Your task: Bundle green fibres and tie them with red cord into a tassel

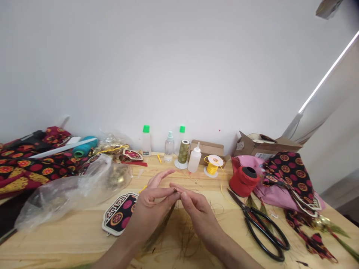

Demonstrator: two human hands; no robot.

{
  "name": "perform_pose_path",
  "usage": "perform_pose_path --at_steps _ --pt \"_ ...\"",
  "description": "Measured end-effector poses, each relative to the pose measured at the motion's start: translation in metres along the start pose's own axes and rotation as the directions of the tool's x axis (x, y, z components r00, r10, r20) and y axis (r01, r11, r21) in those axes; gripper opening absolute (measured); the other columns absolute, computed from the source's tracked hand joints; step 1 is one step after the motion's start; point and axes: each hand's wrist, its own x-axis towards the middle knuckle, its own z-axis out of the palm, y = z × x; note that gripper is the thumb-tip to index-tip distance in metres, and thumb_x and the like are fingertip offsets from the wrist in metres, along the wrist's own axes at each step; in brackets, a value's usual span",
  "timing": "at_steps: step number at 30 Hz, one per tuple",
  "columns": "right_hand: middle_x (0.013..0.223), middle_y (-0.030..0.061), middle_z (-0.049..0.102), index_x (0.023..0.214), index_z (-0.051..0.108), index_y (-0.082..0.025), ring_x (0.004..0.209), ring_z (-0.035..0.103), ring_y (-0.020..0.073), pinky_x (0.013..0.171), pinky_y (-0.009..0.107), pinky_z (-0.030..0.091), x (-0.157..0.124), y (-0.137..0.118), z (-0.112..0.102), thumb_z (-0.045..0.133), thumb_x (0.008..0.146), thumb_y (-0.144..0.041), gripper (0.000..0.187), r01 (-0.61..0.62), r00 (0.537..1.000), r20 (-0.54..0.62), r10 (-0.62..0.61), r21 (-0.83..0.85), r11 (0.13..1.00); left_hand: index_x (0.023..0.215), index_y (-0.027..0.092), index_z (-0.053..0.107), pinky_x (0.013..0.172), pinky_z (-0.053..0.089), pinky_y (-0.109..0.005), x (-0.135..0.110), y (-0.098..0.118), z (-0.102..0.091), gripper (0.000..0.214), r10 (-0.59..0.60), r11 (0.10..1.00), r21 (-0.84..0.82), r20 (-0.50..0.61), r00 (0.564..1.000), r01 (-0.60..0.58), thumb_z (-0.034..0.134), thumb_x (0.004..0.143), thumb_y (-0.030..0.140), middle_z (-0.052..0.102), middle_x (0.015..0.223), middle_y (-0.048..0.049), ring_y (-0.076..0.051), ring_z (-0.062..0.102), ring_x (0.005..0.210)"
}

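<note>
My left hand [155, 200] and my right hand [196, 207] meet above the middle of the wooden table [70, 239]. Both pinch the top of a bundle of thin olive-green threads [168, 220], which hangs down between my wrists; my left index finger sticks out. Loose threads [190, 231] of the same colour lie spread on the table under my hands. A patterned fabric patch [119, 213] with a white border lies just left of my left wrist.
Black scissors [260, 224] lie to the right, near a red cord spool [244, 181]. Glue bottles [146, 142], an olive thread cone [183, 152] and a yellow cord spool [213, 165] stand at the back. A clear plastic bag [70, 186] and patterned fabric [22, 164] fill the left side.
</note>
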Motion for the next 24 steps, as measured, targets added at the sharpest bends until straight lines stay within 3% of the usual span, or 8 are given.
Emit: perform_pose_path --at_steps 2,4,8,10,12,17,20,24 --pt "0.071 0.0009 0.064 0.084 0.067 -0.022 0.071 0.056 0.0154 0.069 0.027 0.043 0.0 0.002 0.002 0.044 0.08 -0.038 0.028 0.004 0.998 0.061 -0.003 -0.023 1.0 0.053 0.017 0.066 0.082 0.038 -0.023 0.001 -0.001 -0.002 0.013 -0.162 0.962 -0.217 0.025 0.987 0.163 0.063 0.064 0.021 0.06 0.104 -0.007 -0.022 0.045 0.106" --pt "0.057 -0.0008 0.06 0.079 0.069 -0.021 0.06 0.053 0.0132 0.061 0.024 0.042 0.0 0.004 0.001 0.048 0.078 -0.037 0.026 0.019 0.996 0.094 -0.011 -0.086 0.996 0.058 0.016 0.065 0.072 0.045 -0.022 0.005 -0.002 -0.008 0.013 -0.267 0.832 -0.491 0.057 0.962 0.26 0.06 0.069 0.019 0.067 0.079 -0.0046 -0.016 0.057 0.086" --pt "0.053 -0.0007 0.059 0.074 0.07 -0.021 0.058 0.051 0.0127 0.057 0.022 0.04 -0.002 0.005 -0.014 0.049 0.077 -0.036 0.026 0.095 0.97 0.242 -0.027 -0.272 0.958 0.068 0.016 0.062 0.066 0.05 -0.019 0.015 0.002 -0.033 0.028 -0.312 0.485 -0.87 -0.077 0.947 0.089 0.039 0.081 0.008 0.063 0.056 0.0034 -0.006 0.06 0.055" --pt "0.055 -0.0009 0.061 0.076 0.07 -0.021 0.054 0.05 0.0115 0.053 0.021 0.039 -0.004 0.002 -0.026 0.05 0.076 -0.035 0.024 0.123 0.912 0.41 0.019 -0.317 0.94 0.068 0.017 0.059 0.062 0.051 -0.016 0.018 0.008 -0.047 0.037 -0.312 0.308 -0.951 -0.063 0.948 0.038 0.027 0.086 0.011 0.061 0.052 0.0056 -0.004 0.059 0.05" --pt "0.06 -0.0001 0.063 0.078 0.069 -0.02 0.053 0.051 0.0111 0.051 0.021 0.038 -0.004 0.0 -0.034 0.053 0.074 -0.033 0.021 0.153 0.853 0.518 0.06 -0.358 0.921 0.069 0.02 0.057 0.056 0.05 -0.011 0.017 0.013 -0.056 0.032 -0.262 0.194 -0.98 -0.003 0.965 0.049 0.031 0.086 0.017 0.06 0.05 0.0081 -0.002 0.057 0.047" --pt "0.063 0.0008 0.06 0.073 0.069 -0.022 0.064 0.052 0.0136 0.059 0.023 0.038 0.002 0.005 -0.03 0.061 0.069 -0.025 0.01 0.25 0.945 0.321 -0.056 -0.605 0.756 0.067 0.021 0.056 0.047 0.047 -0.008 0.01 0.015 -0.053 0.018 -0.258 0.145 -0.978 0.106 0.96 0.147 0.045 0.081 0.017 0.056 0.048 0.0099 -0.002 0.054 0.041" --pt "0.066 0.0006 0.06 0.071 0.068 -0.024 0.068 0.052 0.0142 0.062 0.024 0.037 0.007 0.014 -0.017 0.065 0.066 -0.025 0.006 0.305 0.942 0.322 -0.089 -0.722 0.621 0.065 0.019 0.056 0.045 0.048 -0.011 0.007 0.01 -0.044 0.02 -0.317 0.17 -0.957 0.174 0.932 0.237 0.044 0.08 0.012 0.055 0.048 0.0082 -0.002 0.053 0.041" --pt "0.066 0.0006 0.061 0.066 0.067 -0.022 0.069 0.051 0.0148 0.06 0.023 0.036 0.01 0.019 -0.004 0.066 0.065 -0.023 0.002 0.297 0.946 0.325 -0.017 -0.842 0.451 0.065 0.019 0.055 0.045 0.049 -0.013 0.006 0.006 -0.039 0.022 -0.303 0.176 -0.941 0.229 0.925 0.29 0.043 0.079 0.008 0.055 0.049 0.0073 -0.003 0.054 0.041"
